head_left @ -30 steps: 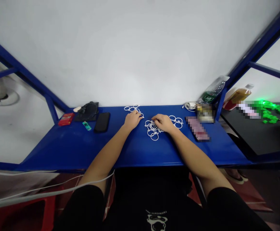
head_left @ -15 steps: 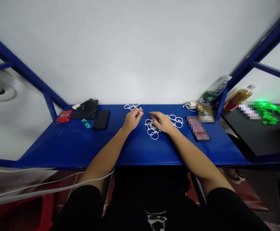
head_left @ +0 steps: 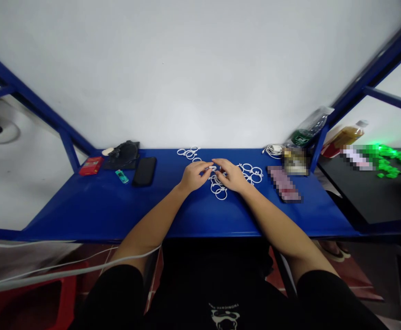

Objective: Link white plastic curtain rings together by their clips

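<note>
My left hand [head_left: 195, 176] is over the middle of the blue table. Its thumb and forefinger are closed on a small white ring [head_left: 212, 168], which is partly hidden by the fingertips. Facing it from the right, my right hand [head_left: 232, 176] is curved, with thumb and forefinger apart near that ring. Its other fingers are hidden. Beneath and beside the right hand lies a pile of thin white rings [head_left: 221, 194] with small knobs. More rings [head_left: 252, 173] spread to its right, and a smaller group of rings [head_left: 189, 153] lies behind my left hand.
On the blue table [head_left: 93, 206], a black phone [head_left: 144, 172], teal packet [head_left: 121, 176], red box [head_left: 91, 166] and black plastic bag [head_left: 125, 155] lie left. Right are a coiled white cable [head_left: 272, 151], a blurred pink item [head_left: 284, 184] and a bottle [head_left: 307, 130]. A white cable crosses my left arm.
My left hand has moved right, bringing the small white ring close to my right fingertips. My right hand has barely shifted, and the gap between the hands has narrowed.
</note>
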`<state>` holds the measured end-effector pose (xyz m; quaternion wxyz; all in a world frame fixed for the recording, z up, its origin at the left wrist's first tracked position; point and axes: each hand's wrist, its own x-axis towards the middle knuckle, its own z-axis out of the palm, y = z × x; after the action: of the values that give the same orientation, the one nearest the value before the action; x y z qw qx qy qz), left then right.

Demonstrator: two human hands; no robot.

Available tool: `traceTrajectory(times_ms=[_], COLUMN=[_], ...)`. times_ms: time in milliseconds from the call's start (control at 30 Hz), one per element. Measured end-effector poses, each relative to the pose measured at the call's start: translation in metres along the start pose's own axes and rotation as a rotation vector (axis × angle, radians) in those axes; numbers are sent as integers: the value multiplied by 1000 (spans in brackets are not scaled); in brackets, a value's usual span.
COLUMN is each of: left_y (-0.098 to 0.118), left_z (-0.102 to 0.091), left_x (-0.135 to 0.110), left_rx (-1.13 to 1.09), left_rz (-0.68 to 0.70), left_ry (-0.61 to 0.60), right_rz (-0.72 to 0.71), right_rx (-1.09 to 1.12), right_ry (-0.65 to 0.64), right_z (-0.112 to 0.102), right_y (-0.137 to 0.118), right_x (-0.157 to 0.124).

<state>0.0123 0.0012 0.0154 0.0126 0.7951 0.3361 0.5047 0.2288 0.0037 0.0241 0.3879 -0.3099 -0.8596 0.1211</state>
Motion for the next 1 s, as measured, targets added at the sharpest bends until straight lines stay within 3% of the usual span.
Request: traceTrajectory(times_ms=[333, 1000], left_y=[3, 0], left_z=[1, 0], left_x=[-3, -3], left_rx=[-77, -96], left_rz=[-79, -88], left_ry=[-125, -143], right_rz=[56, 45], right_rx=[-91, -86], right_ry=[-83, -128], right_z=[0, 0], right_y=[2, 0], right_x=[1, 0])
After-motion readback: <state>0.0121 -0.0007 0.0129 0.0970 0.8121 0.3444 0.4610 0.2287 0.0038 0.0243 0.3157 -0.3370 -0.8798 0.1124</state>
